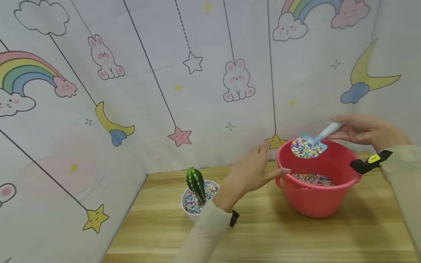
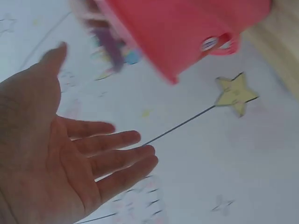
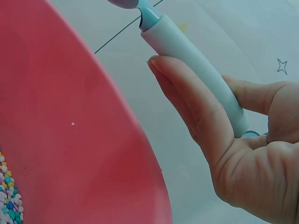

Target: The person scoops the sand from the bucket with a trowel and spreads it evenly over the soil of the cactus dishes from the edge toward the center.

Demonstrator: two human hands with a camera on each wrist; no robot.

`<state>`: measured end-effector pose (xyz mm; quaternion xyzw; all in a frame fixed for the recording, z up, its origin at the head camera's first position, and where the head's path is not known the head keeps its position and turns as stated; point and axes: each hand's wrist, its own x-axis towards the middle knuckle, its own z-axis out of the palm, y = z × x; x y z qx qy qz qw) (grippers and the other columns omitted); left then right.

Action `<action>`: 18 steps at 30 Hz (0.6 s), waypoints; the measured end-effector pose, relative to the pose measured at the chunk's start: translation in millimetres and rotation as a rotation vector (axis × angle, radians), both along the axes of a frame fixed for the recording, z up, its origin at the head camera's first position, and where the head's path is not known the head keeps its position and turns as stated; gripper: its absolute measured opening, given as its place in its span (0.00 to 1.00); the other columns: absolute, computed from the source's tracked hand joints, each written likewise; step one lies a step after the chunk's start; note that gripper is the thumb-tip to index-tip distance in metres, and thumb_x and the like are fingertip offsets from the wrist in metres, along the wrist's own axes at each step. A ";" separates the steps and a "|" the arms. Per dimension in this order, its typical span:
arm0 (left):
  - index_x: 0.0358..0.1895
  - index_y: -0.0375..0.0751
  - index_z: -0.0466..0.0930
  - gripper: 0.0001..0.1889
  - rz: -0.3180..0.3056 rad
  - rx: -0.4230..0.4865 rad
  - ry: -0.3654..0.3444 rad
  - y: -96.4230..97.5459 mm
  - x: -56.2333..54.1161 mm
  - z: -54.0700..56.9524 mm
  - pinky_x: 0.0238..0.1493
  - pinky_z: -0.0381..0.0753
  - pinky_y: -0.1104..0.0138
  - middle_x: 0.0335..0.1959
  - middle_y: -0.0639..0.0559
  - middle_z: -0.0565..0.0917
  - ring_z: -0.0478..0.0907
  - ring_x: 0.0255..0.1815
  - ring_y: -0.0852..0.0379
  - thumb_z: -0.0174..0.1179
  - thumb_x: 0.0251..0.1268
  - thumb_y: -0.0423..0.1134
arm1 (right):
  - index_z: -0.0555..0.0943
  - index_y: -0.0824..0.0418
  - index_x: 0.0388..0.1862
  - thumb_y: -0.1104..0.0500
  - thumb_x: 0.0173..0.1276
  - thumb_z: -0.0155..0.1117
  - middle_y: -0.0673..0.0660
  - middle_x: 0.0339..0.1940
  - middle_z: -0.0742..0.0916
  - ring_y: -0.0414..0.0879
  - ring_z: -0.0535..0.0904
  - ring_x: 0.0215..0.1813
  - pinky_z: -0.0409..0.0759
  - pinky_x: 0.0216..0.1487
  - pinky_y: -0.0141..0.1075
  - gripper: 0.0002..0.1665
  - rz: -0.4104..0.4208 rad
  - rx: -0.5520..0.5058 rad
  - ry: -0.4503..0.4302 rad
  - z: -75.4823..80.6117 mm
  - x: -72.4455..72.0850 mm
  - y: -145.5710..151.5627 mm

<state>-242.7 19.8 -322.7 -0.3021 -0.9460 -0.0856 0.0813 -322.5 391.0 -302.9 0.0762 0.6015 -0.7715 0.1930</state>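
Observation:
My right hand (image 1: 365,129) grips the pale handle of a light blue scoop (image 1: 329,130); in the right wrist view the fingers and thumb wrap that handle (image 3: 198,72). Colorful pebbles (image 1: 305,148) heap in the scoop's blade, held over the red bucket (image 1: 319,202). More pebbles (image 1: 314,179) lie at the bucket's bottom. My left hand (image 1: 248,171) is beside the bucket's left rim, thumb stretched toward it; whether it touches cannot be told. Its fingers look extended and hold nothing in the left wrist view, where the palm (image 2: 60,158) shows.
A white pot (image 1: 184,204) with a green cactus (image 1: 195,182) set in colorful pebbles stands left of the bucket, partly behind my left forearm. Both stand on a wooden table (image 1: 263,233). A white backdrop (image 1: 204,106) with drawn stars, rabbits and moons rises behind.

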 end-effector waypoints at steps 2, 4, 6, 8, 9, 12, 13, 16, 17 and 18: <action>0.80 0.43 0.62 0.47 -0.027 0.009 0.060 -18.9 15.3 15.8 0.62 0.88 0.59 0.74 0.49 0.77 0.80 0.71 0.52 0.52 0.71 0.75 | 0.83 0.55 0.41 0.49 0.82 0.58 0.60 0.42 0.92 0.59 0.93 0.46 0.89 0.56 0.47 0.13 -0.002 0.011 -0.005 3.6 -0.4 1.9; 0.79 0.43 0.66 0.43 -0.049 0.037 0.113 -41.6 31.5 27.1 0.64 0.87 0.57 0.73 0.49 0.78 0.80 0.71 0.51 0.52 0.74 0.72 | 0.83 0.56 0.40 0.49 0.82 0.57 0.60 0.42 0.93 0.59 0.93 0.47 0.89 0.57 0.46 0.14 0.007 0.027 -0.009 3.9 -0.6 2.4; 0.77 0.42 0.67 0.41 -0.071 0.078 0.176 -66.0 45.5 33.3 0.58 0.90 0.57 0.70 0.48 0.82 0.85 0.65 0.51 0.54 0.75 0.69 | 0.84 0.56 0.40 0.49 0.83 0.57 0.60 0.42 0.92 0.58 0.93 0.47 0.89 0.57 0.46 0.16 0.019 0.029 -0.011 1.4 -1.0 2.6; 0.76 0.41 0.69 0.39 -0.082 0.121 0.246 -89.1 54.7 36.9 0.51 0.91 0.58 0.66 0.48 0.85 0.88 0.56 0.50 0.58 0.74 0.66 | 0.84 0.56 0.39 0.49 0.83 0.56 0.60 0.41 0.92 0.58 0.93 0.46 0.89 0.57 0.45 0.16 0.022 0.025 -0.007 0.0 -1.1 3.2; 0.75 0.41 0.69 0.39 -0.079 0.138 0.276 -99.7 57.5 37.8 0.48 0.91 0.58 0.65 0.48 0.86 0.89 0.53 0.50 0.60 0.74 0.65 | 0.84 0.56 0.39 0.49 0.83 0.57 0.60 0.41 0.92 0.58 0.93 0.46 0.89 0.57 0.45 0.16 0.022 0.022 -0.007 -0.3 -1.2 3.7; 0.73 0.41 0.71 0.37 -0.073 0.174 0.327 -127.5 59.6 38.6 0.47 0.91 0.57 0.63 0.47 0.87 0.90 0.48 0.49 0.64 0.72 0.61 | 0.84 0.56 0.39 0.50 0.83 0.57 0.61 0.41 0.92 0.58 0.93 0.46 0.89 0.56 0.46 0.16 0.011 -0.004 -0.020 -0.8 -1.2 5.1; 0.73 0.41 0.71 0.37 -0.064 0.180 0.331 -135.2 59.3 38.6 0.50 0.91 0.56 0.63 0.47 0.86 0.89 0.51 0.49 0.65 0.72 0.60 | 0.85 0.57 0.39 0.50 0.83 0.56 0.61 0.41 0.92 0.58 0.93 0.46 0.89 0.56 0.46 0.16 0.010 -0.008 -0.024 -0.7 -1.2 5.1; 0.74 0.39 0.70 0.37 -0.039 0.193 0.333 -155.3 56.9 38.0 0.59 0.89 0.53 0.66 0.45 0.84 0.87 0.60 0.46 0.66 0.72 0.59 | 0.84 0.57 0.40 0.50 0.84 0.55 0.61 0.41 0.92 0.58 0.93 0.45 0.89 0.55 0.47 0.16 0.013 -0.011 -0.021 -0.5 -1.0 4.9; 0.74 0.39 0.70 0.37 -0.029 0.192 0.337 -161.1 56.4 37.4 0.60 0.88 0.52 0.67 0.44 0.83 0.86 0.61 0.46 0.66 0.71 0.59 | 0.83 0.57 0.40 0.50 0.84 0.55 0.61 0.41 0.92 0.58 0.93 0.45 0.89 0.55 0.47 0.16 0.013 -0.012 -0.017 -0.5 -0.9 4.4; 0.74 0.39 0.70 0.37 -0.023 0.191 0.339 -166.4 55.8 36.5 0.62 0.87 0.51 0.68 0.44 0.82 0.84 0.65 0.45 0.67 0.71 0.58 | 0.83 0.56 0.40 0.50 0.84 0.55 0.60 0.41 0.92 0.58 0.93 0.45 0.89 0.55 0.47 0.15 0.014 -0.007 -0.012 -0.4 -0.9 3.8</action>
